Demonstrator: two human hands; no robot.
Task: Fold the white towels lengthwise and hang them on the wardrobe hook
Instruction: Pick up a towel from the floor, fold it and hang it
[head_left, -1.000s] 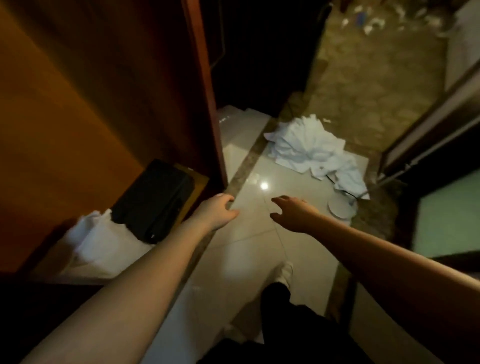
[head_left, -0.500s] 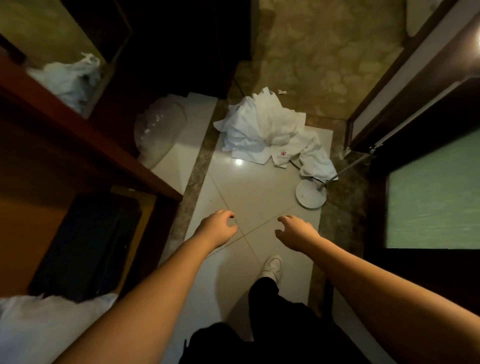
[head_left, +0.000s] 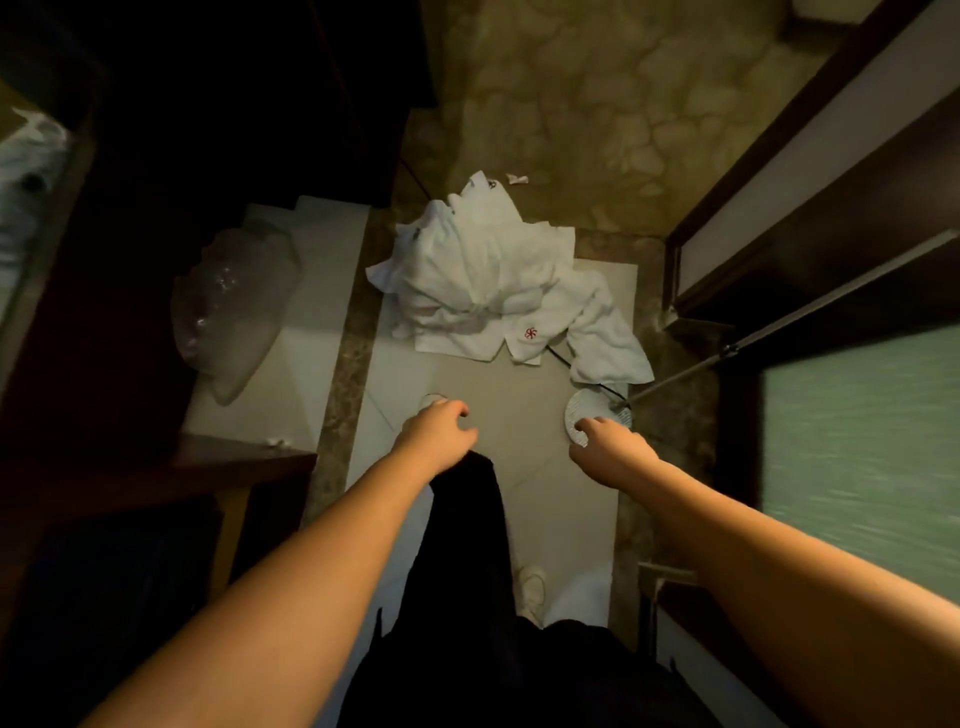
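The white towels (head_left: 488, 291) lie in a crumpled heap on the far part of the tiled floor (head_left: 483, 400) (one shows a small red emblem). The left hand (head_left: 435, 434) and the right hand (head_left: 608, 447) reach out over the floor, near the heap, fingers loosely curled and holding nothing. A round white base (head_left: 584, 410) stands just beside the right hand.

Dim, warm light over a pale glossy tile floor (head_left: 524, 384) edged with a brown marbled border (head_left: 340, 395); mottled stone flooring (head_left: 597, 104) lies beyond, a dark wooden wardrobe (head_left: 156, 467) stands at the left, and a frosted green glass panel (head_left: 862, 426) at the right
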